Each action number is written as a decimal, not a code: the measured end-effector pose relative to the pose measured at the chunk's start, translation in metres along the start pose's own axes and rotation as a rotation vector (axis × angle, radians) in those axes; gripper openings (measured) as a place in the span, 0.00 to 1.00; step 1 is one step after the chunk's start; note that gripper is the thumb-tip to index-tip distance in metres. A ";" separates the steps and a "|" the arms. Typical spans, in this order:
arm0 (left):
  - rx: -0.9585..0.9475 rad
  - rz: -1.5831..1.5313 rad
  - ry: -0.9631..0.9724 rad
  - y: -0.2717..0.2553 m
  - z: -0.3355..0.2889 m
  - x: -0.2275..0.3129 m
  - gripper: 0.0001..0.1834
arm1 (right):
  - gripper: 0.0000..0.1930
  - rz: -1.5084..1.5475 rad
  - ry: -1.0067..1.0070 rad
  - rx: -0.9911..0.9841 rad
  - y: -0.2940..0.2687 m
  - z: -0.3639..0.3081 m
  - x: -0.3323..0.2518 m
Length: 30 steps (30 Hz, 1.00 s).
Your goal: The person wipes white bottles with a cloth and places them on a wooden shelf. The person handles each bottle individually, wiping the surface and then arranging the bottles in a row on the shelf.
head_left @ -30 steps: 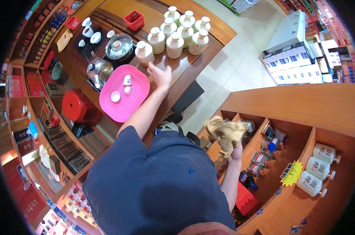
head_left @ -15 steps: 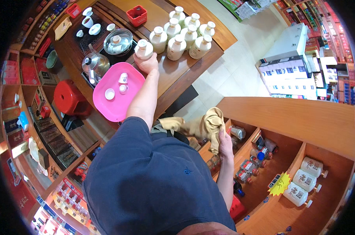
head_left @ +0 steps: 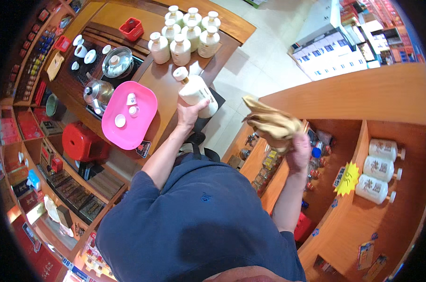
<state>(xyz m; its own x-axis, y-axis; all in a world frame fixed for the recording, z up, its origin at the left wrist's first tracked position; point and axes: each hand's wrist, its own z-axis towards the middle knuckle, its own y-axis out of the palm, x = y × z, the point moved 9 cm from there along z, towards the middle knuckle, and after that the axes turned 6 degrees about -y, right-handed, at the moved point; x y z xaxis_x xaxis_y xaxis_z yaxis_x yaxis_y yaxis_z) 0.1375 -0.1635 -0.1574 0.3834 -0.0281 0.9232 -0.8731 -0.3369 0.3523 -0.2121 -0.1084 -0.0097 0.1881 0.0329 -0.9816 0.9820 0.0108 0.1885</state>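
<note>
White bottle point(head_left: 195, 90) aslant in the left hand point(head_left: 190, 113)

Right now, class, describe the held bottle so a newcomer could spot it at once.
Start at the wooden table holding the pink tray. Right of that tray, the left hand grips a pale bottle. Held and tilted, it differs from the similar bottles standing upright on the table.

left grip point(head_left: 190, 116) curled | left forearm point(head_left: 168, 146) extended forward | right grip point(head_left: 300, 152) clenched | right forearm point(head_left: 288, 202) angled forward
</note>
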 end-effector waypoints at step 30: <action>-0.832 0.095 -0.203 0.161 -0.135 0.024 0.50 | 0.26 0.624 0.039 0.164 0.060 -0.061 -0.047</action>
<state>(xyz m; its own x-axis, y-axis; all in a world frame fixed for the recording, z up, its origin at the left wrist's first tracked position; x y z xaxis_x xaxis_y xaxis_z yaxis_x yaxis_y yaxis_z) -0.0344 -0.0915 -0.0584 0.2742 -0.2154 0.9372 -0.8105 0.4728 0.3458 -0.1632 -0.0478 0.0500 0.7267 0.0201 -0.6867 0.6788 -0.1751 0.7132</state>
